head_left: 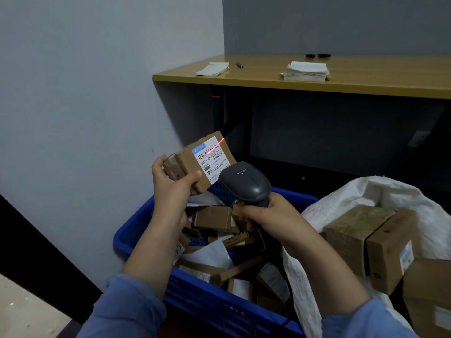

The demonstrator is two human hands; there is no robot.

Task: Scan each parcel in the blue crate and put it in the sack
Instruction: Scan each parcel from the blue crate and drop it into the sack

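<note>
My left hand [170, 189] holds a small cardboard parcel [195, 162] up above the blue crate [136, 230], its white label turned toward me. My right hand [263, 215] grips a dark grey barcode scanner [246, 184] just right of the parcel, pointed at it. A red scan line lies across the barcode at the label's top. The crate below holds several cardboard boxes and pale mailers. To the right, the white woven sack [341, 198] stands open with several brown boxes [366, 240] inside.
A wooden desk [317, 86] stands behind the crate, with a paper stack [305, 70], a notepad [212, 68] and small dark items on top. A pale wall fills the left side. Dark space lies under the desk.
</note>
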